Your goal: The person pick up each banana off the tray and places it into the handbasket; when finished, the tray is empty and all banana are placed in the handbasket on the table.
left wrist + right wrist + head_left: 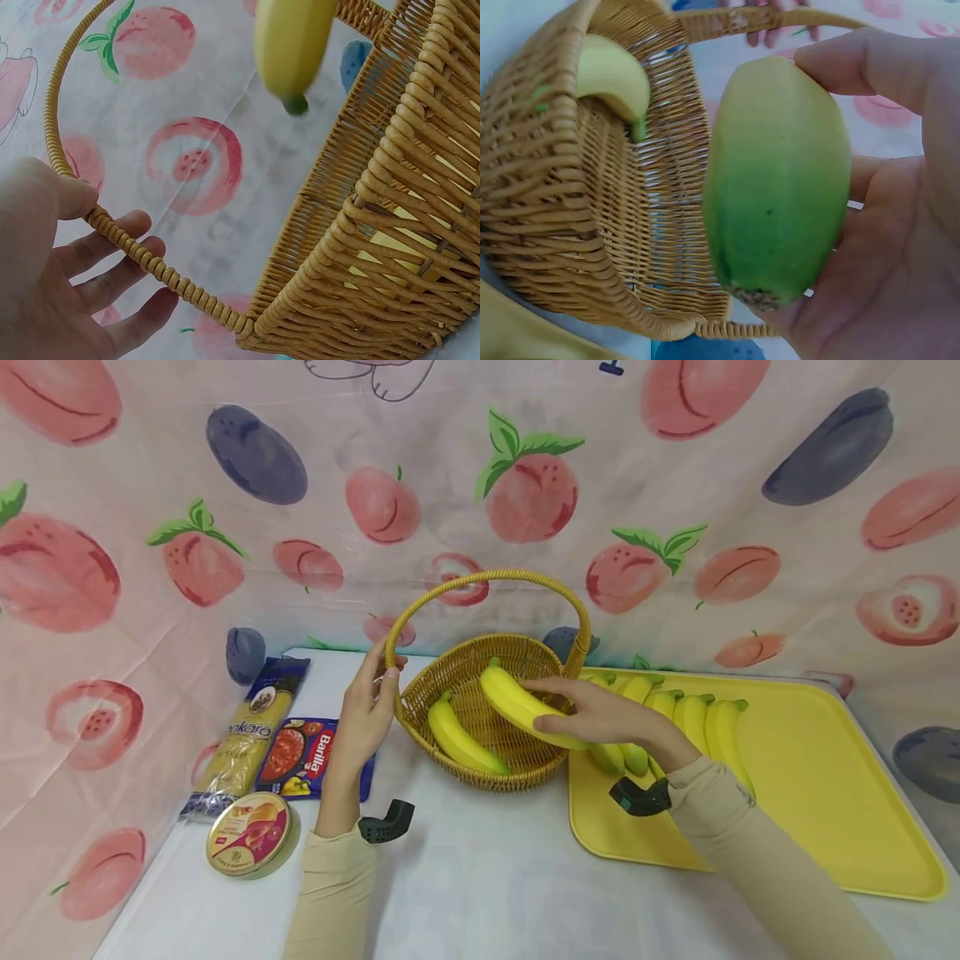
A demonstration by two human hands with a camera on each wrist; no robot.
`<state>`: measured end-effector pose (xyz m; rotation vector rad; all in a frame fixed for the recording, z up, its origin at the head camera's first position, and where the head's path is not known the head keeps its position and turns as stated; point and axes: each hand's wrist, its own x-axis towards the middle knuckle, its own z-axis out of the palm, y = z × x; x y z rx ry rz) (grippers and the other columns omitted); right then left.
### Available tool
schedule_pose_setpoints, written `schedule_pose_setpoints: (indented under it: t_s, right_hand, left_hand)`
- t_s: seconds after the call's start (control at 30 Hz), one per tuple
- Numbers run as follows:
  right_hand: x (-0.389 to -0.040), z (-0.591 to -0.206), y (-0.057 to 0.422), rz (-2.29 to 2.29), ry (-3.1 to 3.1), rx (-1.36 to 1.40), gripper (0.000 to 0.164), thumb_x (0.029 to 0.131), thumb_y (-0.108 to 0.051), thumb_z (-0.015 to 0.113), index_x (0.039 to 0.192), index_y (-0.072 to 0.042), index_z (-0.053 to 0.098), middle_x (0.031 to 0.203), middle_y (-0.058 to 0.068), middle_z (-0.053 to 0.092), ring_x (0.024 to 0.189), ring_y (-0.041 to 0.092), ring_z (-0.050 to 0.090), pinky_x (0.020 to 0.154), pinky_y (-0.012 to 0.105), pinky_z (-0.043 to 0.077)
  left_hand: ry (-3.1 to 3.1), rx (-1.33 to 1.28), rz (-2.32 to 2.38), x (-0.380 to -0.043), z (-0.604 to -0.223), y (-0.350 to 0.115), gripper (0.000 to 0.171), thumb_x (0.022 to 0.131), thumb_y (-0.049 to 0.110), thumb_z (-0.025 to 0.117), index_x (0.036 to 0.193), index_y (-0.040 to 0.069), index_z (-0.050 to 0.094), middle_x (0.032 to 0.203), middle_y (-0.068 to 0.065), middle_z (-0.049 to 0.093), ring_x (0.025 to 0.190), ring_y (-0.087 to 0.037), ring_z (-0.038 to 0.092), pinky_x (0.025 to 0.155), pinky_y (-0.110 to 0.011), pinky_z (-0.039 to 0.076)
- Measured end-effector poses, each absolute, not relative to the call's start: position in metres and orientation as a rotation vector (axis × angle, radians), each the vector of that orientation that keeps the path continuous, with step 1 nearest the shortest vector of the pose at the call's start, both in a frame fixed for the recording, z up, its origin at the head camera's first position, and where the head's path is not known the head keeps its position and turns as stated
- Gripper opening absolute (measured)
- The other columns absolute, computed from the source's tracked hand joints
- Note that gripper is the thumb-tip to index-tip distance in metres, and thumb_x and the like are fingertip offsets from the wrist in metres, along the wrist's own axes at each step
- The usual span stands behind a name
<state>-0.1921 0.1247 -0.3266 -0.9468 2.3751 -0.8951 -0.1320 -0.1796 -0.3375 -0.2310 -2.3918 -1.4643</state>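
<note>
A yellow wicker basket [517, 781] with a tall arched handle [487, 575] stands near the back of the table. My left hand [367, 714] holds the handle near its left foot, thumb on one side and fingers behind it in the left wrist view. Over the basket, my right hand [600, 714] grips a yellow banana [517, 703] between thumb and fingers. The banana's greenish blunt end [769, 247] faces the right wrist camera. Another banana [467, 743] lies inside the basket, along its left side.
Right of the basket, a yellow tray [832, 777] bears several bananas [723, 735] in a row, partly behind my right arm. On the left lie a pasta packet [251, 727], a blue Barilla pouch [300, 760] and a round tin [247, 833]. A fruit-print cloth [450, 435] hangs behind.
</note>
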Motion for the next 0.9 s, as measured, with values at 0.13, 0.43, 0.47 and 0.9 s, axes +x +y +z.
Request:
schedule_pose_setpoints:
  t_s: [0.13, 0.43, 0.47, 0.9]
  right_hand:
    - [-0.206, -0.326, 0.108, -0.791, 2.349, -0.938, 0.061, 0.094, -0.038, 0.055, 0.146, -0.014, 0.036, 0.149, 0.011, 0.038, 0.135, 0.030, 0.039, 0.106, 0.049, 0.037]
    - [-0.230, -0.333, 0.078, -0.607, 2.330, -0.926, 0.059, 0.094, -0.033, 0.053, 0.145, -0.011, 0.037, 0.147, 0.008, 0.042, 0.132, 0.027, 0.043, 0.108, 0.045, 0.036]
    - [-0.232, -0.333, 0.075, -0.588, 2.324, -0.920, 0.059, 0.094, -0.033, 0.053, 0.145, -0.011, 0.037, 0.147, 0.008, 0.043, 0.132, 0.027, 0.043, 0.108, 0.045, 0.035]
    - [-0.245, -0.346, 0.038, -0.388, 2.239, -0.898, 0.067, 0.091, -0.031, 0.056, 0.148, -0.009, 0.030, 0.141, 0.013, 0.048, 0.130, 0.024, 0.045, 0.106, 0.038, 0.039]
  left_hand:
    - [-2.394, -0.236, -1.469, -0.132, -0.337, -0.181, 0.044, 0.102, 0.011, 0.037, 0.145, 0.011, 0.033, 0.124, -0.020, 0.055, 0.121, -0.033, 0.049, 0.095, -0.050, 0.044]
    - [-2.399, -0.266, -1.451, -0.134, -0.335, -0.183, 0.044, 0.102, 0.010, 0.037, 0.146, 0.010, 0.033, 0.123, -0.020, 0.055, 0.121, -0.032, 0.050, 0.094, -0.050, 0.045]
    - [-2.398, -0.266, -1.456, -0.134, -0.335, -0.183, 0.044, 0.102, 0.010, 0.037, 0.146, 0.010, 0.033, 0.123, -0.021, 0.055, 0.121, -0.033, 0.050, 0.094, -0.050, 0.045]
    - [-2.403, -0.256, -1.482, -0.132, -0.336, -0.183, 0.045, 0.102, 0.011, 0.038, 0.146, 0.010, 0.032, 0.125, -0.021, 0.054, 0.121, -0.033, 0.049, 0.095, -0.049, 0.045]
